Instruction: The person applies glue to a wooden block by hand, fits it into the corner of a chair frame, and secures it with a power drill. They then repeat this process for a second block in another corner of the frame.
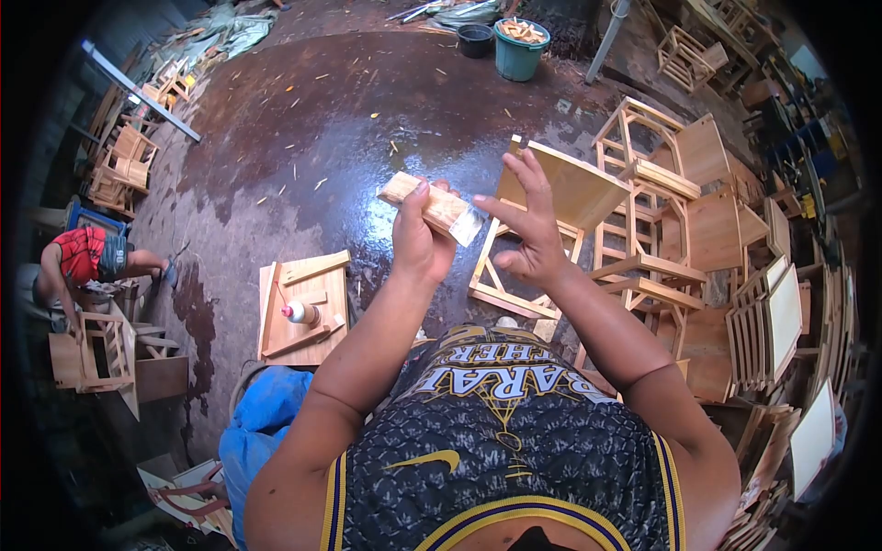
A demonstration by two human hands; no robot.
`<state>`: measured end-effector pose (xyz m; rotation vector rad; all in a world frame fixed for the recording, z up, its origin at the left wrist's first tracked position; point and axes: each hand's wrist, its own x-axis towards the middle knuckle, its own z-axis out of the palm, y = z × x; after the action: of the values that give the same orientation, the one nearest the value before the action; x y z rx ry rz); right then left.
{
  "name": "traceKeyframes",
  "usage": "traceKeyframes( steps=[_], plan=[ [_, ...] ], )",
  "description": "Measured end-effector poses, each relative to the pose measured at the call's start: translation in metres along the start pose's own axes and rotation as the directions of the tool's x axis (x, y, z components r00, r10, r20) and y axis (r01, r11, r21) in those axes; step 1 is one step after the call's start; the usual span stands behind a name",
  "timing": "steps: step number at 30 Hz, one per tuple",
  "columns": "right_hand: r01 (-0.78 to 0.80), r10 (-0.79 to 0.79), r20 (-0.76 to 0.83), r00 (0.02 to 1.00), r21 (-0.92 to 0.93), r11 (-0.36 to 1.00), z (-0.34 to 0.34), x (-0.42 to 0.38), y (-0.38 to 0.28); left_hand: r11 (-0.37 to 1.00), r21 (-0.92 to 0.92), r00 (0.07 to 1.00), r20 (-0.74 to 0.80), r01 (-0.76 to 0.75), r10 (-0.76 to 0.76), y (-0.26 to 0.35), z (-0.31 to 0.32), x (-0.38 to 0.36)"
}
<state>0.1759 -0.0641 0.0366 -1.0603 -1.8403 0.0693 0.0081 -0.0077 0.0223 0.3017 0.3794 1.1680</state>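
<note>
My left hand [424, 237] is closed around a wooden block [424, 202], holding it up in front of my chest. A thin whitish flat piece [467, 226] shows at the block's right end. Beside it my right hand [535, 220] is raised with fingers spread, the index fingertip right at that whitish end. Below and to the right stands a wooden chair [565, 188] with a board panel. On the floor to the left, a wooden panel [333, 275] with battens carries a white bottle [301, 313] with a red nozzle.
Stacked wooden chair frames [643, 211] and boards [767, 317] fill the right side. At far left a person in a red shirt [78, 254] bends over a chair [108, 354]. A green bucket of wood offcuts [520, 57] stands at the back. The floor is partly wet.
</note>
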Motion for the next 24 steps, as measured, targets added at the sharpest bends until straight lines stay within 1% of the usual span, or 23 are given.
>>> traceKeyframes(
  steps=[4,7,10,13,15,16,18,19,22,24],
  plan=[
    [-0.030,0.030,0.032,0.999,0.003,1.000,0.003,-0.004,0.002,1.000,-0.008,1.000,0.005,-0.006,0.006,0.001,0.002,0.003],
    [-0.034,0.034,-0.004,0.999,0.032,0.999,0.003,-0.008,0.004,1.000,-0.016,0.999,0.036,-0.005,0.005,0.004,-0.002,0.007],
    [0.000,0.000,0.044,0.999,0.001,1.000,0.002,-0.013,0.006,1.000,-0.027,1.000,0.026,0.001,0.000,0.006,-0.001,0.008],
    [-0.046,0.046,0.001,0.999,0.034,0.998,0.001,-0.014,0.006,0.999,-0.035,1.000,-0.006,-0.002,0.002,0.005,0.000,0.008],
    [0.005,-0.006,0.051,0.999,0.026,1.000,0.002,-0.014,0.004,0.999,-0.040,1.000,0.006,0.001,-0.001,0.005,-0.002,0.008],
    [0.004,-0.005,0.052,0.999,0.024,1.000,0.001,-0.014,0.005,0.999,-0.047,1.000,0.020,0.003,-0.002,0.004,-0.002,0.009],
    [-0.067,0.067,0.006,0.998,0.039,0.997,-0.002,-0.012,0.007,0.999,-0.047,1.000,0.021,0.003,-0.002,0.005,-0.001,0.010],
    [-0.066,0.066,0.006,0.998,0.040,0.997,0.000,-0.011,0.006,0.999,-0.044,1.000,0.019,0.005,-0.004,0.005,-0.002,0.009],
    [-0.062,0.059,0.044,0.997,0.056,0.997,0.007,-0.009,-0.001,0.999,-0.031,1.000,0.017,-0.012,0.013,0.004,-0.004,0.011],
    [0.021,-0.031,0.100,0.995,0.097,0.995,0.014,-0.015,-0.003,1.000,-0.020,1.000,-0.003,-0.013,0.013,0.004,-0.003,0.010]
  ],
)
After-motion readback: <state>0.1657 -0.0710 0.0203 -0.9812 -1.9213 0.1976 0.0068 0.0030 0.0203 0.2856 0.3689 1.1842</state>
